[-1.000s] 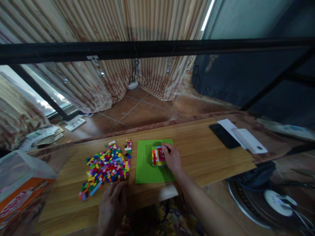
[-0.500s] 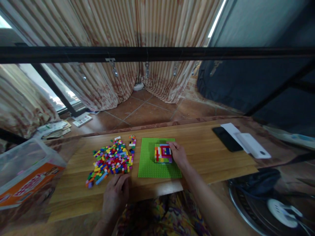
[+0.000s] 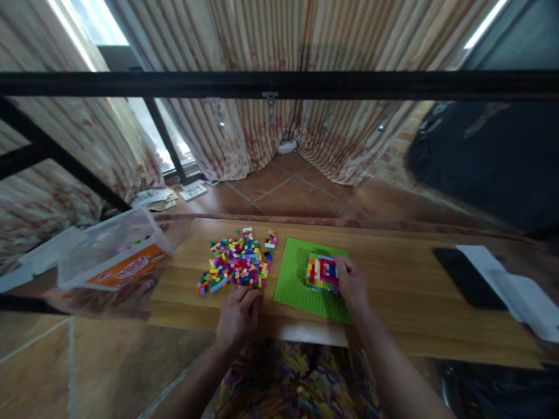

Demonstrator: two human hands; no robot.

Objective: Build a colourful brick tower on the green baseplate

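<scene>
A square build of many-coloured toy bricks (image 3: 321, 272) stands on a green studded baseplate (image 3: 290, 279) on the low table. At the build's right edge is my right hand (image 3: 353, 283), its thumb and fingers closed against the far right corner; whatever they pinch is hidden. My left hand (image 3: 238, 314) rests at the near edge of a loose pile of small toy bricks (image 3: 238, 259). Its fingers are curled together, and I cannot make out what is in them. A short row of bricks (image 3: 269, 241) lies between the pile and the baseplate.
A clear plastic bin (image 3: 116, 250) with an orange label stands left of the wooden table (image 3: 393, 262). A dark flat object (image 3: 467, 276) and white items (image 3: 533, 299) lie at the table's right. A black metal bar (image 3: 279, 84) crosses beyond the table, before striped curtains (image 3: 257, 139).
The view has turned left, so everything sits further right and more of the bin shows. Both hands keep nearly the same places beside the pile and the build.
</scene>
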